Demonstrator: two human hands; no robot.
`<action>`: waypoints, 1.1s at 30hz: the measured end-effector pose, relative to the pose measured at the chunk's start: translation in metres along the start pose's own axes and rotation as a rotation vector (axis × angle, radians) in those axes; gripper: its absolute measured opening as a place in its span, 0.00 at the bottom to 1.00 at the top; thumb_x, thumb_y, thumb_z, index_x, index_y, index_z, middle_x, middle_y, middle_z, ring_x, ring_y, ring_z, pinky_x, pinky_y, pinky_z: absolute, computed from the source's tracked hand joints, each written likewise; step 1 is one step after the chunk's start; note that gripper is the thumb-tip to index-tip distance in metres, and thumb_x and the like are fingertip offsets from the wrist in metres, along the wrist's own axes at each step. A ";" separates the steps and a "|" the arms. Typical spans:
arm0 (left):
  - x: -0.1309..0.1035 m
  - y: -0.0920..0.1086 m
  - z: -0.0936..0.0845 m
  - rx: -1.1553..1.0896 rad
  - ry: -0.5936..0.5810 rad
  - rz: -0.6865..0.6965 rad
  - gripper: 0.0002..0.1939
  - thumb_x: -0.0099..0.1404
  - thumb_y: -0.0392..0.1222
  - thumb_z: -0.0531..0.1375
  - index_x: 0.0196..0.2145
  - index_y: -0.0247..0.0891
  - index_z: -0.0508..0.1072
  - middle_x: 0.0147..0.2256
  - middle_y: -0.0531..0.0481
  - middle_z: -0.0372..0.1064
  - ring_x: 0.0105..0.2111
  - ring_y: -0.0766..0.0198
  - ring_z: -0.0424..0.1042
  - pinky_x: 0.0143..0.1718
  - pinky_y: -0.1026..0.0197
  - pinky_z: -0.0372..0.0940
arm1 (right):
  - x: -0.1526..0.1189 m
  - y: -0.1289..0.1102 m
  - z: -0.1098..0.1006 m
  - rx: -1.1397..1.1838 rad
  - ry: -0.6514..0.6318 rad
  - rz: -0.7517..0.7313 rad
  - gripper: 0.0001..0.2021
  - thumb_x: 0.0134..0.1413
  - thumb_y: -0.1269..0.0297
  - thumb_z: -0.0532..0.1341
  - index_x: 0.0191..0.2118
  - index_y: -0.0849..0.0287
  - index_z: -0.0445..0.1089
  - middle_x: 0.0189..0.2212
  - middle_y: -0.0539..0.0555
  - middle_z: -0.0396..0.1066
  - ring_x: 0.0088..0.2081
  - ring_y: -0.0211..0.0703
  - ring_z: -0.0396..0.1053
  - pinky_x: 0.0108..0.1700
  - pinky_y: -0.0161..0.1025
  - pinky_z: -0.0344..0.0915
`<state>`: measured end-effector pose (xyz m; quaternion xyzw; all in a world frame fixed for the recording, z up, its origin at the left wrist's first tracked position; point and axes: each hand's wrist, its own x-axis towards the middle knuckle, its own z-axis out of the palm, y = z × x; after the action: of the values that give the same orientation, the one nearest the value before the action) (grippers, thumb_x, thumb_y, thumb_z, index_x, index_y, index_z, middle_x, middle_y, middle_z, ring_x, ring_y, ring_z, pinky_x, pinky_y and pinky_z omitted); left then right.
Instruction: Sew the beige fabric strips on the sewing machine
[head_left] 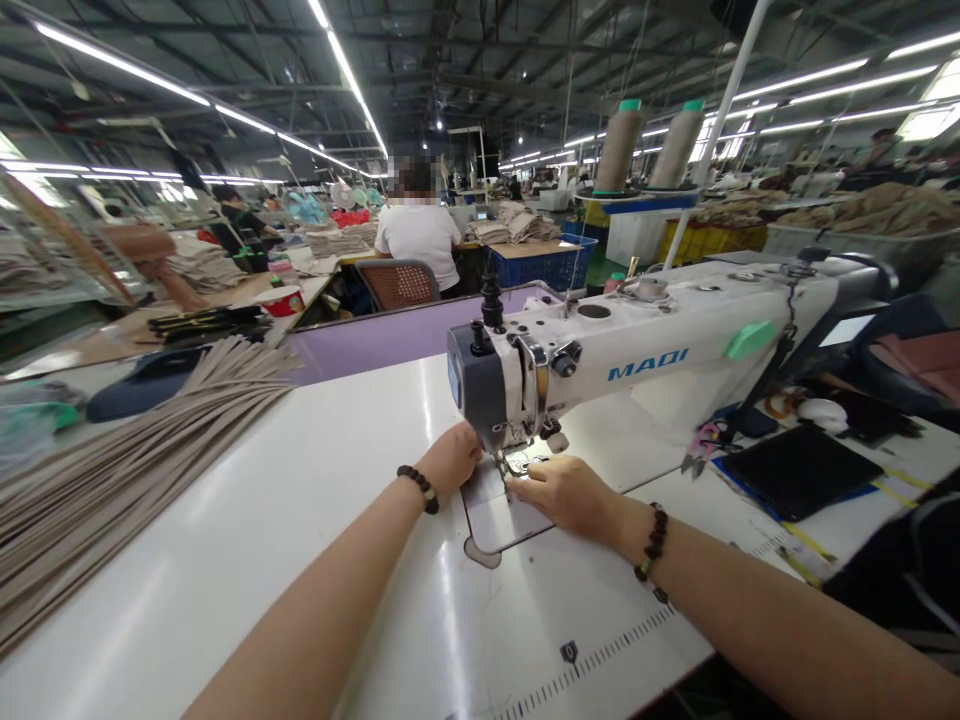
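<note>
A white sewing machine [585, 350] with a dark head end stands on the white table [360, 480]. My left hand [453, 458] is at the left of the machine's head, fingers curled together and their tips partly hidden by it. From the right, my right hand [568, 490] reaches to the presser foot [504, 462], thumb and fingers closed close to the needle area. Whatever is between the fingers of either hand is too small or hidden to make out. Under both hands lies the metal bed plate [495, 522].
Long beige fabric strips [172, 440] lie in a bundle at the left. Pink-handled snips [703, 445] and a black folded piece [802, 470] lie at the right. Two thread cones [619, 150] stand behind the machine. A person in a white shirt [418, 240] sits ahead.
</note>
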<state>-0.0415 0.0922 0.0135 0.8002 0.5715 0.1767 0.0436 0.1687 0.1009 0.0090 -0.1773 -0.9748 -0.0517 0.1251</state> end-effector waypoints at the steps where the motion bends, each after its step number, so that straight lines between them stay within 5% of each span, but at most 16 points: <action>1: 0.006 -0.005 0.001 -0.002 -0.012 0.026 0.13 0.55 0.25 0.55 0.34 0.37 0.74 0.35 0.48 0.73 0.39 0.60 0.70 0.43 0.62 0.65 | 0.000 0.000 0.000 -0.001 0.002 0.003 0.07 0.59 0.70 0.55 0.41 0.57 0.68 0.26 0.49 0.68 0.25 0.38 0.61 0.26 0.38 0.48; 10: 0.020 -0.025 0.002 0.054 -0.007 0.098 0.12 0.55 0.26 0.55 0.34 0.38 0.72 0.38 0.47 0.72 0.47 0.55 0.65 0.54 0.51 0.55 | -0.001 0.001 0.002 0.003 0.003 -0.003 0.06 0.59 0.70 0.55 0.39 0.57 0.68 0.26 0.49 0.67 0.26 0.39 0.61 0.27 0.38 0.49; 20: 0.016 -0.025 -0.014 0.067 -0.150 -0.048 0.10 0.60 0.29 0.52 0.34 0.33 0.72 0.29 0.45 0.71 0.31 0.59 0.71 0.34 0.60 0.65 | -0.002 0.002 0.001 0.017 0.008 0.012 0.06 0.58 0.71 0.55 0.38 0.57 0.68 0.25 0.49 0.67 0.25 0.38 0.59 0.27 0.37 0.48; 33: 0.018 -0.023 -0.017 -0.029 -0.202 -0.162 0.11 0.57 0.28 0.52 0.32 0.34 0.74 0.29 0.44 0.71 0.32 0.57 0.70 0.36 0.60 0.64 | -0.001 0.001 0.001 0.013 -0.001 0.028 0.06 0.58 0.71 0.56 0.38 0.56 0.69 0.25 0.49 0.67 0.25 0.38 0.60 0.26 0.38 0.48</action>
<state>-0.0626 0.1148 0.0270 0.7645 0.6241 0.0994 0.1267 0.1701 0.1019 0.0080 -0.1901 -0.9726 -0.0435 0.1263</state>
